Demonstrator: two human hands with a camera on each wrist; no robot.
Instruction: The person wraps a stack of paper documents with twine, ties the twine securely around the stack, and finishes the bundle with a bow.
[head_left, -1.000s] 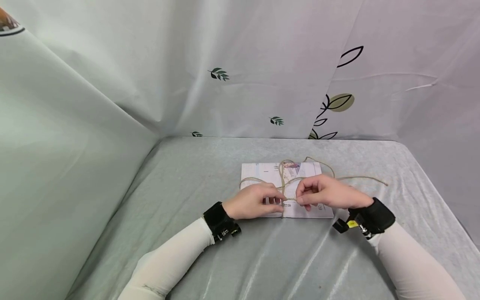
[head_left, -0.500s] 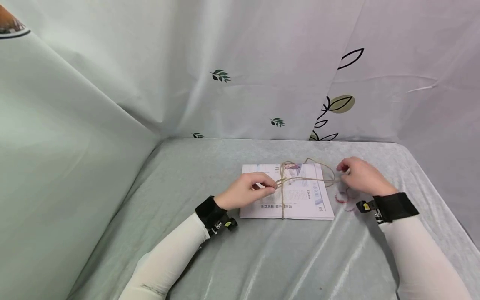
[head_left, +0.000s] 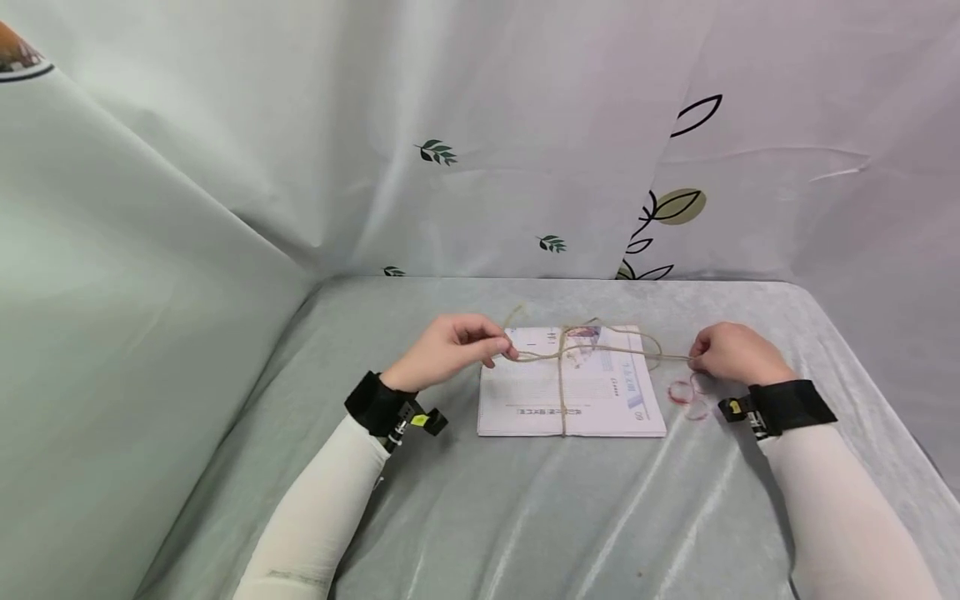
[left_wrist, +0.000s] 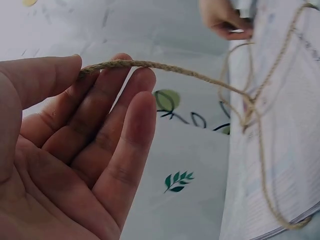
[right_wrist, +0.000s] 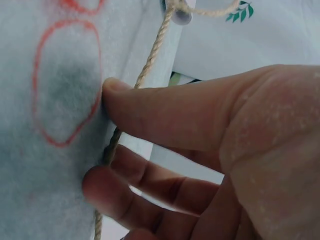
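A flat stack of newspaper (head_left: 600, 408) lies on the grey cloth, with brown twine (head_left: 561, 400) wrapped round it and crossing near its far side. My left hand (head_left: 453, 346) pinches one length of twine between thumb and fingers, just beyond the stack's left edge. A loose tail rises past those fingertips. On the right, past the stack's edge, my right hand (head_left: 738, 354) pinches the other length. Between both hands the twine runs nearly straight over the paper. The left wrist view shows the held twine (left_wrist: 175, 70) leading to the crossing; the right wrist view shows thumb and fingertips on twine (right_wrist: 152, 55).
Red rings drawn on the cloth (head_left: 680, 392) show beside the stack, near my right wrist. A slack loop of twine (head_left: 656, 342) lies at the stack's far right corner. A white curtain (head_left: 480, 208) with leaf prints hangs behind the table (head_left: 405, 308).
Both hands were close together over the stack; the right moved off to the right, then the left moved left and away from me. The twine between them is now drawn out straighter.
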